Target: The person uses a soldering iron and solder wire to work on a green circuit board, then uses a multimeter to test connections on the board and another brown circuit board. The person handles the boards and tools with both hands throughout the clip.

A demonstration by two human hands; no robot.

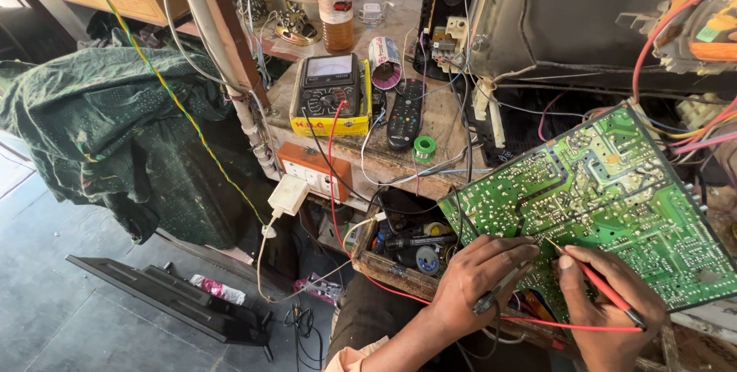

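A wooden worktop (445, 122) carries an analog multimeter (331, 85) in its yellow box, a black remote (405, 113) and a small green solder spool (424, 147). A green circuit board (606, 203) leans tilted at the worktop's right edge, solder side up. Both hands sit at its lower edge – the left hand (476, 276) pinches a black probe (503, 286), the right hand (610, 307) grips a red probe (595, 280), tip touching the board

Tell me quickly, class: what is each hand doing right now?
Left hand: closed on a black probe, tip at the green circuit board.
Right hand: closed on a red probe, tip on the same board.
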